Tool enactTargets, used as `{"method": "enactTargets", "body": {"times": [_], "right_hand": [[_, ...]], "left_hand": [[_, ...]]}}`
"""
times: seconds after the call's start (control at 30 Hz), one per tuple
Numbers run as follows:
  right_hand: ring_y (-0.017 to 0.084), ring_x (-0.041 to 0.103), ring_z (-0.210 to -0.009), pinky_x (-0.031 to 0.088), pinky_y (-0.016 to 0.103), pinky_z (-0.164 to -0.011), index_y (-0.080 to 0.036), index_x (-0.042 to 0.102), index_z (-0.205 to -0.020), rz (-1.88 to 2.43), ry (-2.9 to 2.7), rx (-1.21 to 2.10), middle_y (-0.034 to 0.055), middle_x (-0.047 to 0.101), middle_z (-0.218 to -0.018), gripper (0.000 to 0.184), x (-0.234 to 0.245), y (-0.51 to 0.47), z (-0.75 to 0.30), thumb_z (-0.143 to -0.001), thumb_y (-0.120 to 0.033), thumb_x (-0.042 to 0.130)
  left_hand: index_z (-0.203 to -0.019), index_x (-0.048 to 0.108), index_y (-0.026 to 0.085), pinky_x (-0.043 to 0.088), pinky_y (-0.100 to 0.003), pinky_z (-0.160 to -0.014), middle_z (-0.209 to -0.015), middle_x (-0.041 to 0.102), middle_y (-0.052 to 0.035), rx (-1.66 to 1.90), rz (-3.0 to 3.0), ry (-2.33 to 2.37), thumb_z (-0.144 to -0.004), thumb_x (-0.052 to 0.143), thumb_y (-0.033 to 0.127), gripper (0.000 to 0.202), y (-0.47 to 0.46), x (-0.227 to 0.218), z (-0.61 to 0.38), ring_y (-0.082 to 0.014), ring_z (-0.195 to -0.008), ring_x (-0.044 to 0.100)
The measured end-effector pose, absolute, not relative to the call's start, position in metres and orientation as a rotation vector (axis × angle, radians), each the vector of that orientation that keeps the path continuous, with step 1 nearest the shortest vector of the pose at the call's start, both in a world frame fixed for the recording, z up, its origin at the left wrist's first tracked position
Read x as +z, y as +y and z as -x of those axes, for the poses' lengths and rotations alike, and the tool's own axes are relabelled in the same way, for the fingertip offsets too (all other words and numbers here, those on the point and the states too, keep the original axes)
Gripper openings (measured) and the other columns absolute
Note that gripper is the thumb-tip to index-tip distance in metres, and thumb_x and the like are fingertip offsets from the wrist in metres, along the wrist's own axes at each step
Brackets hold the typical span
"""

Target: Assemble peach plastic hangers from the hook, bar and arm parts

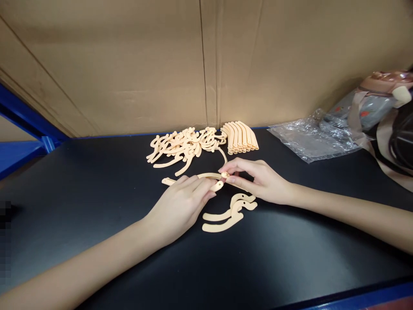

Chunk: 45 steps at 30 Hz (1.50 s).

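My left hand (185, 202) is closed around a curved beige strip (217, 186), whose rounded end with a small hole sticks out past the fingertips. Just beside that end, my right hand (258, 178) pinches a beige piece (225, 175) between thumb and fingers; most of it is hidden, so I cannot tell its full shape. Behind the fingers, long curved beige strips (208, 175) show, partly covered by both hands. Two hook-shaped beige pieces (222, 224) with holes lie overlapping on the black table, below my right hand.
A loose heap of beige hooked pieces (185, 144) lies at the back, beside a neat stack of curved beige strips (240, 137). To the right are a clear plastic bag (309, 140) and a strapped bottle (371, 103). Cardboard (145, 64) stands behind the black table (106, 193).
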State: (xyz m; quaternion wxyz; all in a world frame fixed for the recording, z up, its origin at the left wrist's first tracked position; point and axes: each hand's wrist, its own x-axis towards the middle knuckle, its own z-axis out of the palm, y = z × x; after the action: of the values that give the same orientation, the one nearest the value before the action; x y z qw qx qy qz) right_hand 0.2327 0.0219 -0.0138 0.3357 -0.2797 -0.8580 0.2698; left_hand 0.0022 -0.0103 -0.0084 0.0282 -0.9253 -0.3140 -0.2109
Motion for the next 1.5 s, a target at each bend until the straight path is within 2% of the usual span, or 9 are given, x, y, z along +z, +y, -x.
{"method": "enactTargets", "body": {"times": [0.37,0.53,0.7,0.77,0.93,1.1,1.2,1.33,1.5], "right_hand": [[0.012,0.059,-0.084,0.049,0.027,-0.075,-0.018,0.062,-0.108,0.655,-2.260,0.639,0.0039,0.063,-0.097,0.017,-0.012,0.020,-0.232,-0.096,-0.024,0.052],[0.013,0.061,-0.079,0.051,0.029,-0.072,-0.020,0.067,-0.098,0.675,-2.180,0.790,0.0021,0.065,-0.090,0.012,-0.014,0.024,-0.233,-0.090,-0.027,0.062],[0.014,0.066,-0.078,0.055,0.033,-0.076,-0.024,0.053,-0.128,0.712,-2.000,1.113,-0.0010,0.069,-0.086,0.053,-0.018,0.029,-0.234,-0.079,-0.026,0.074],[0.014,0.067,-0.078,0.056,0.033,-0.076,-0.023,0.052,-0.130,0.743,-1.941,1.162,-0.0009,0.069,-0.084,0.060,-0.019,0.030,-0.234,-0.076,-0.025,0.076],[0.013,0.066,-0.077,0.055,0.032,-0.076,-0.019,0.064,-0.102,0.783,-1.927,1.132,-0.0006,0.068,-0.082,0.033,-0.016,0.031,-0.233,-0.073,-0.031,0.078],[0.012,0.063,-0.075,0.054,0.030,-0.074,-0.018,0.066,-0.085,0.755,-1.983,1.125,0.0003,0.067,-0.082,0.017,-0.014,0.031,-0.233,-0.078,-0.031,0.074],[0.012,0.063,-0.075,0.053,0.030,-0.073,-0.019,0.065,-0.094,0.731,-1.970,1.240,-0.0004,0.067,-0.081,0.022,-0.014,0.033,-0.235,-0.078,-0.029,0.075],[0.011,0.064,-0.076,0.052,0.028,-0.076,-0.023,0.054,-0.116,0.720,-1.875,1.454,-0.0050,0.067,-0.078,0.049,-0.015,0.038,-0.237,-0.074,-0.023,0.079],[0.011,0.066,-0.080,0.053,0.030,-0.081,-0.018,0.067,-0.091,0.671,-1.887,1.554,-0.0008,0.070,-0.087,0.024,-0.017,0.043,-0.239,-0.072,-0.022,0.079]], "left_hand": [[-0.096,0.055,0.015,0.044,-0.030,-0.064,-0.093,0.071,-0.0069,-0.651,2.845,-1.004,-0.101,0.035,0.018,0.021,-0.011,-0.006,-0.003,-0.0187,-0.072,0.064],[-0.096,0.055,0.017,0.045,-0.030,-0.065,-0.103,0.071,-0.0069,-0.601,2.906,-1.041,-0.101,0.034,0.019,0.021,-0.011,-0.005,-0.003,-0.0181,-0.076,0.065],[-0.092,0.055,0.018,0.045,-0.030,-0.064,-0.097,0.071,-0.0061,-0.573,2.919,-1.080,-0.100,0.034,0.020,0.023,-0.011,-0.005,-0.003,-0.0185,-0.075,0.064],[-0.092,0.056,0.017,0.045,-0.029,-0.063,-0.094,0.070,-0.0060,-0.574,2.918,-1.073,-0.100,0.035,0.019,0.022,-0.011,-0.005,-0.003,-0.0186,-0.075,0.063],[-0.094,0.057,0.016,0.045,-0.030,-0.064,-0.093,0.070,-0.0063,-0.581,2.914,-1.055,-0.101,0.036,0.020,0.022,-0.010,-0.005,-0.003,-0.0192,-0.074,0.064],[-0.097,0.058,0.016,0.046,-0.031,-0.067,-0.098,0.070,-0.0071,-0.564,2.936,-1.093,-0.101,0.035,0.020,0.023,-0.009,-0.006,-0.004,-0.0199,-0.080,0.065],[-0.097,0.056,0.017,0.045,-0.031,-0.068,-0.101,0.069,-0.0069,-0.556,2.965,-1.121,-0.100,0.035,0.021,0.021,-0.011,-0.004,-0.003,-0.0199,-0.081,0.064],[-0.088,0.054,0.018,0.043,-0.030,-0.063,-0.088,0.066,-0.0042,-0.545,2.982,-1.122,-0.100,0.036,0.023,0.022,-0.011,-0.002,-0.003,-0.0185,-0.072,0.060],[-0.094,0.056,0.018,0.046,-0.032,-0.069,-0.098,0.068,-0.0070,-0.569,2.980,-1.097,-0.101,0.033,0.023,0.025,-0.011,-0.004,-0.003,-0.0198,-0.081,0.063]]}}
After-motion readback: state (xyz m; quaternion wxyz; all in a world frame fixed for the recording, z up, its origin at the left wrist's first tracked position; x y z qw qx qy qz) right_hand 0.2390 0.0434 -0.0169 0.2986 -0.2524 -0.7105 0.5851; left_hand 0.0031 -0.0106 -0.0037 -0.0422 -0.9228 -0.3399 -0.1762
